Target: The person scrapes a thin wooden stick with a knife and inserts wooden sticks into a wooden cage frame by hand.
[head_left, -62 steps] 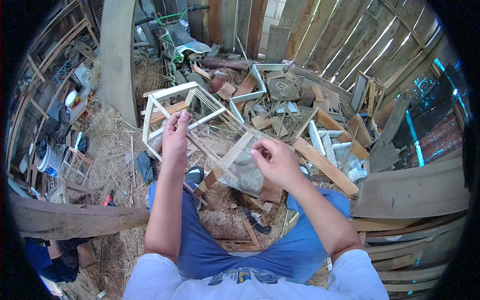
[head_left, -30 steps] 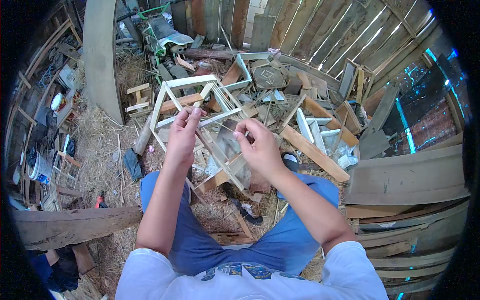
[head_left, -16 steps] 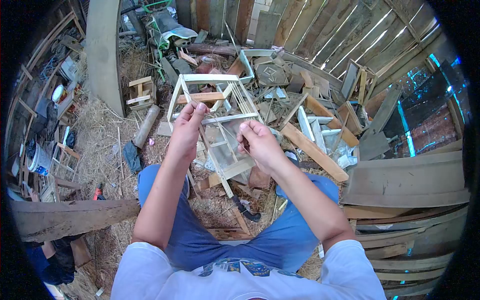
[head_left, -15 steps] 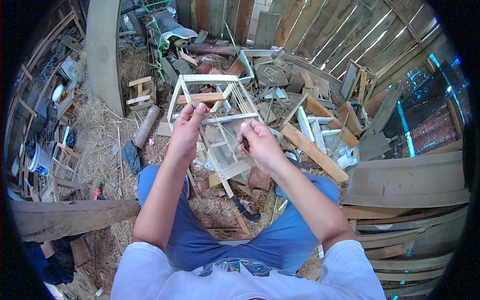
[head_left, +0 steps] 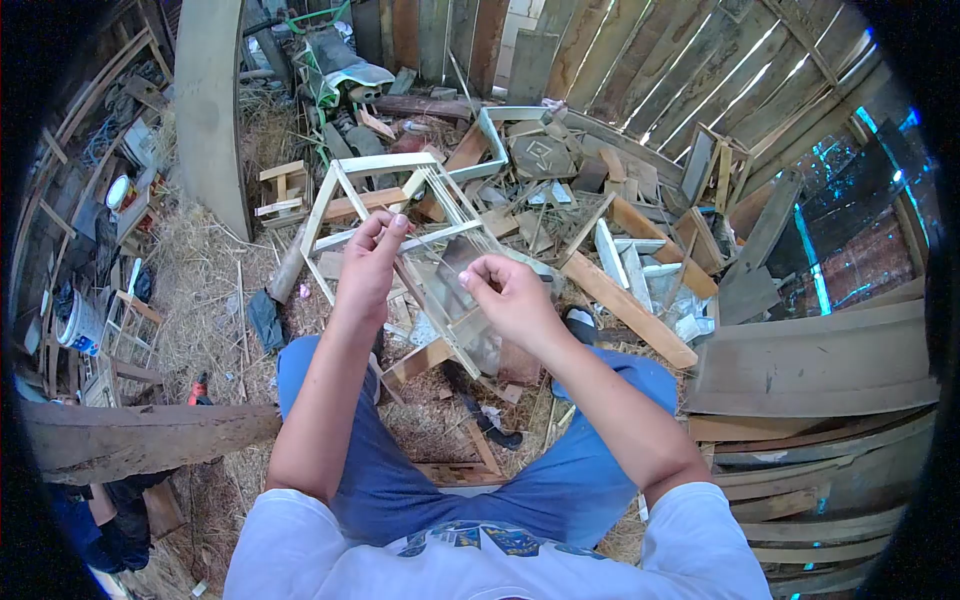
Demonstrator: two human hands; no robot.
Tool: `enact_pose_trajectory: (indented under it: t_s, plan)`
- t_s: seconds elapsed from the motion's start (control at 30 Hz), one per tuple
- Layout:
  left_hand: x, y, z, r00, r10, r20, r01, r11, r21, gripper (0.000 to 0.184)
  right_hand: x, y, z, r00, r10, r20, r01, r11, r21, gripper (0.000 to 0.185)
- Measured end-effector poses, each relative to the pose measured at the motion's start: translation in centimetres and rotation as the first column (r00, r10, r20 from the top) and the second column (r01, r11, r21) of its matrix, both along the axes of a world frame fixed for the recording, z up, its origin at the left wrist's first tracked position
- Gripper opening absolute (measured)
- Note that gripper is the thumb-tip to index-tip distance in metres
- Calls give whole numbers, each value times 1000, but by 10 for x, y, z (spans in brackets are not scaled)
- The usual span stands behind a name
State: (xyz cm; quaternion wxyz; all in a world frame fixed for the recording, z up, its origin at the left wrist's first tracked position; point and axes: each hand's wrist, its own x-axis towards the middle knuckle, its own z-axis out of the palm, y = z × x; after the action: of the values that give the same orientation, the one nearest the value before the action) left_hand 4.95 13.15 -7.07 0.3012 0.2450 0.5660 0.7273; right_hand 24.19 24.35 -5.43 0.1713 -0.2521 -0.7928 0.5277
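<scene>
My left hand (head_left: 372, 265) is closed in a pinch above the front left of a pale wooden frame (head_left: 385, 161). My right hand (head_left: 510, 295) is curled with thumb and forefinger together, over the frame's right side. Anything thin in either pinch is too fine to make out. Several thin parallel strands or strips (head_left: 452, 200) run along the frame's right side. The frame stands tilted on the littered ground between my knees and the scrap pile. Part of it is hidden behind my hands.
Scrap wood, including a long plank (head_left: 628, 310), lies to the right. A dark object with a curved end (head_left: 492, 428) rests between my legs. At left are a white bucket (head_left: 78, 325), a tall board (head_left: 210, 115) and a rough beam (head_left: 150, 435). Slatted walls stand behind.
The wooden frame has shifted left and turned slightly. My right hand has moved a little left and its fingers have drawn together. My left hand has lowered slightly.
</scene>
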Motion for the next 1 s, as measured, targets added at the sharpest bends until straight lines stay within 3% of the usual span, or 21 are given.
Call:
enact_pose_trajectory:
  t_s: [0.47, 0.67, 0.77, 0.83, 0.9, 1.0]
  plan:
    - [-1, 0, -2, 1000, -19, 6, 19, 999, 27, 17, 0, -8, 4, 1000, -31, -6, 30, 999, -22, 27]
    - [1, -4, 6, 999, -32, 20, 31, 999, 19, 19, 5, -1, 4, 996, 54, 68, -52, 998, -29, 19]
    - [5, -4, 12, 1000, -15, -16, 14, 999, -49, 22, 9, 9, 2, 989, 142, -31, -144, 988, -61, 11]
    - [11, 0, 17, 996, 76, 43, -76, 997, -2, 29, 13, 16, 20, 995, 85, -52, -96, 959, -265, 6]
    - [2, -4, 11, 998, 49, 27, -47, 998, -48, 30, 17, 28, 28, 996, 64, -68, -81, 950, -301, 7]
    - [4, -4, 9, 1000, 30, -2, -30, 996, -80, 32, 24, 40, 40, 989, -94, -115, 10, 816, -578, 17]
